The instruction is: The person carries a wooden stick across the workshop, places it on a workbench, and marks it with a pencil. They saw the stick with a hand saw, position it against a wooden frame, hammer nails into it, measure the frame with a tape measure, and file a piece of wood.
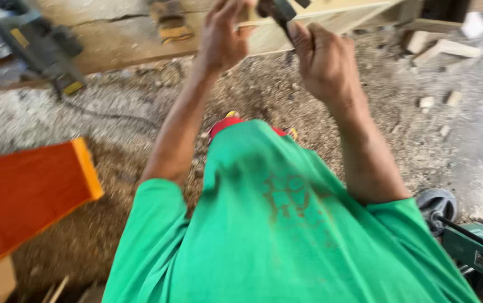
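My left hand (222, 36) is raised at the top of the view, its fingers closed around the end of a pale wooden strip (331, 14) that runs off to the right. Beside it, my right hand (323, 59) grips a dark-headed tool (278, 11) by its handle; motion blur hides what kind of tool it is. The tool's head sits right at the strip, between my two hands. My green shirt (275, 224) fills the lower middle, and red footwear (224, 124) peeks out below it.
Sawdust (140, 101) covers the floor. A dark power tool (39, 45) with a cable lies at the upper left on a plank. An orange board (28, 191) juts in from the left. Wood offcuts (438, 47) lie at the upper right, and a green machine (477, 249) at the lower right.
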